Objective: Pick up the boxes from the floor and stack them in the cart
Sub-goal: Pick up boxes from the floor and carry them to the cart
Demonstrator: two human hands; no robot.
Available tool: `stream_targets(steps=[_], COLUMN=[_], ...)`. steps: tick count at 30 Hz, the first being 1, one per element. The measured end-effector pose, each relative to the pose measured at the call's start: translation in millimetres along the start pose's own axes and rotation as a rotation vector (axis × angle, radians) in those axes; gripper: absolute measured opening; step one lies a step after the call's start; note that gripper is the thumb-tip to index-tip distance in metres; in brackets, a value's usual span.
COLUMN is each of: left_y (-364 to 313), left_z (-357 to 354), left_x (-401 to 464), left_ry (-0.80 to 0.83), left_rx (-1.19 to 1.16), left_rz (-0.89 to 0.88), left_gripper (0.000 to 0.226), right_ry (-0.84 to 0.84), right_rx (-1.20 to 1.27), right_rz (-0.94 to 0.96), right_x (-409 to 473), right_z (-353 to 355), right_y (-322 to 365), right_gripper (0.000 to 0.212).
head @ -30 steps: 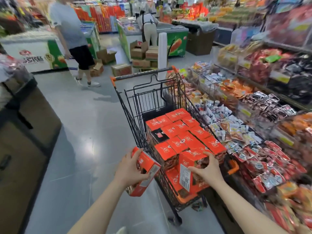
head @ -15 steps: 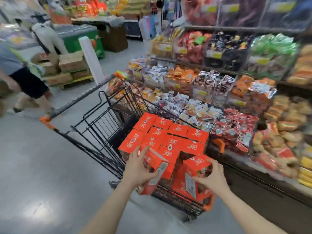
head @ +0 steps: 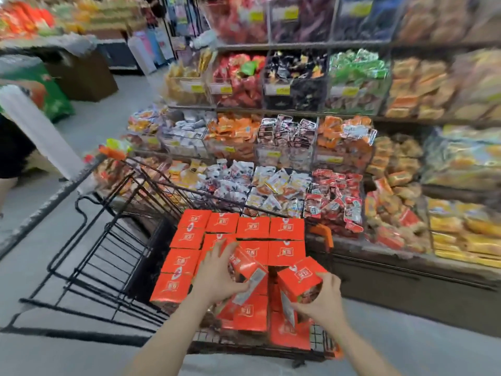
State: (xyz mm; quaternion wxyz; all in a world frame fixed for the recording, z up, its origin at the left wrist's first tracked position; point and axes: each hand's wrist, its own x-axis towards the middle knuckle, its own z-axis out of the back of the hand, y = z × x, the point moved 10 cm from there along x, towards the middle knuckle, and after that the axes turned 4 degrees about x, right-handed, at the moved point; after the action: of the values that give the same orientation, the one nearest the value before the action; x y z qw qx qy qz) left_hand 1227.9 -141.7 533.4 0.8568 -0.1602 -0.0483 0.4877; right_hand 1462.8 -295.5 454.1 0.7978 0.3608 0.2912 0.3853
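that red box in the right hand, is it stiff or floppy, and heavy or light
Probably stiff: the box keeps sharp edges and flat faces under the right hand. Likely light, since one hand holds it tilted over the cart. Its flat sides should stack without rolling, like the stacked boxes.

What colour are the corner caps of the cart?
Orange, seen on the cart's corner cap in the head view.

both hands (head: 217,278) moved their boxes (head: 245,263) over the cart (head: 89,267)

Motion-blurred shelf packets (head: 447,85); bystander (head: 10,156) cut off at left edge.
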Motion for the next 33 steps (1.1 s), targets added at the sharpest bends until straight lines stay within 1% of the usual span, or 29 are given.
stream_targets(steps=[2,4,5,8,9,12,13,15,17,18,20,22,24,26,28,29,31,33], left_y=[8.4,14.3,16.4,22.8,25.6,29.0,29.7,34.7,45.6,53.8,74.9,94.7,103.2,97.5,82.6,73.0,49.8,20.4], left_z=[-4.3,-9.3,-12.5,-27.0,-31.9,-40.9,-42.3,-44.4,-45.3,-44.1,-42.5,-41.9,-39.8,-33.4,-26.0,-22.7,-15.2,-7.0], left_x=[17.0,33.7,41.0,54.2,55.8,56.0,55.7,54.2,49.9,46.3,39.9,34.9,30.2,26.3,24.1,22.7,20.2,14.9], left_ry=[0.037,0.083,0.101,0.163,0.188,0.243,0.255,0.282,0.304,0.315,0.339,0.368,0.391,0.378,0.363,0.367,0.372,0.351], left_rx=[0.018,0.038,0.057,0.101,0.107,0.153,0.163,0.155,0.145,0.142,0.145,0.124,0.013,-0.109,-0.167,-0.176,-0.136,-0.038], left_rz=[-0.045,-0.107,-0.146,-0.273,-0.301,-0.388,-0.409,-0.443,-0.477,-0.48,-0.441,-0.361,-0.298,-0.294,-0.349,-0.399,-0.543,-0.735], left_gripper=[0.103,0.105,0.106,0.109,0.113,0.131,0.134,0.131,0.124,0.125,0.131,0.135,0.134,0.127,0.119,0.117,0.114,0.115], right_ry=[-0.094,-0.197,-0.238,-0.318,-0.334,-0.286,-0.264,-0.224,-0.211,-0.219,-0.227,-0.222,-0.207,-0.136,-0.062,-0.051,-0.075,-0.082], right_rx=[0.007,0.023,0.041,0.103,0.128,0.12,0.092,0.038,-0.021,-0.025,-0.026,-0.056,-0.039,0.007,0.027,0.027,0.036,0.072], right_rz=[-0.05,-0.13,-0.162,-0.189,-0.194,-0.234,-0.257,-0.279,-0.267,-0.256,-0.226,-0.18,-0.141,-0.138,-0.132,-0.123,-0.101,-0.102], right_x=[-2.7,-3.3,-4.1,-10.9,-13.7,-14.0,-15.4,-21.4,-25.9,-27.7,-30.2,-27.7,-24.9,-21.6,-16.8,-14.5,-9.4,-7.0], right_z=[-4.9,-11.2,-17.0,-39.1,-42.9,-52.1,-52.8,-53.1,-54.3,-55.0,-55.5,-59.4,-67.7,-82.5,-92.1,-92.1,-85.3,-74.5], right_y=[-4.6,-13.3,-17.4,-14.5,-10.0,-6.7,-6.5,-3.1,3.7,7.0,20.5,35.3,55.9,74.6,91.4,99.1,111.1,118.8], right_gripper=[0.099,0.093,0.084,0.048,0.046,0.045,0.043,0.041,0.042,0.044,0.046,0.045,0.047,0.055,0.061,0.063,0.071,0.081])
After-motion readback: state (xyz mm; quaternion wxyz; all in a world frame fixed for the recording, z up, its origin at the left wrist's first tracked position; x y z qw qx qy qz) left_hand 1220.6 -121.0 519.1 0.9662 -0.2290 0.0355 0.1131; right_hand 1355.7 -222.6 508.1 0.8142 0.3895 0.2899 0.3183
